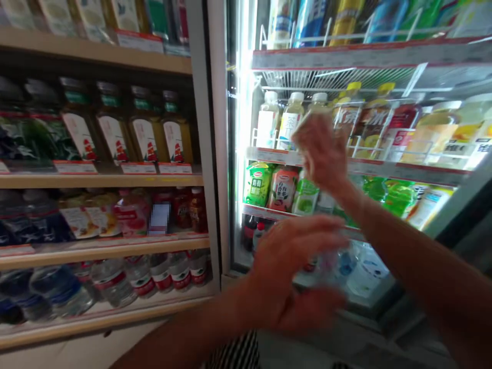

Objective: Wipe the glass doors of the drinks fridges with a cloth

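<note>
My right hand (332, 159) is raised in front of the middle shelf of a lit drinks cooler, its fingers smeared by motion. A pale brownish, cloth-like patch (312, 128) shows at its fingers; blur hides what it is. Behind that hand stand a white-capped tea bottle (291, 120) and yellow-capped bottles (378, 120). Lower and nearer to me, my left hand (286, 271) is open, with fingers stretched to the right and thumb apart. Nothing shows in it. It covers part of the cooler's bottom shelves.
At left, open shelves (103, 180) hold rows of bottles. A grey upright frame (209, 128) divides them from the cooler. Green and red bottles (282, 189) line a lower cooler shelf. A dark frame edge (461, 236) slants at right. Striped cloth (234, 353) shows below.
</note>
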Action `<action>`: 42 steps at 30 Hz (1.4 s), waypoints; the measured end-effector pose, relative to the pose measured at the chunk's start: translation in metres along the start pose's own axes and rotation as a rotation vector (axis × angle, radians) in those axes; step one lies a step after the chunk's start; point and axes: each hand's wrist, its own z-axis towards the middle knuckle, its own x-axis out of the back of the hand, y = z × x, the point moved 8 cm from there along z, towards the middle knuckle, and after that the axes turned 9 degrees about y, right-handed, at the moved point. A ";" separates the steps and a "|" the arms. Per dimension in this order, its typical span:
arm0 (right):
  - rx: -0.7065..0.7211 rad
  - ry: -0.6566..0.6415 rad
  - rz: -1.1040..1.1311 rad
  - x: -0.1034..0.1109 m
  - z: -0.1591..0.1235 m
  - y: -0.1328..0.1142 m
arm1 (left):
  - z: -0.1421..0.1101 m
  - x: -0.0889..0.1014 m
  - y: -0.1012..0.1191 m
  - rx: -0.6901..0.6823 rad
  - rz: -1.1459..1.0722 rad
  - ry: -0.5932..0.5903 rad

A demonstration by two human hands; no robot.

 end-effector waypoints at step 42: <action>-0.252 0.102 -0.247 0.035 -0.163 0.043 | -0.028 -0.053 -0.197 -0.057 0.623 0.133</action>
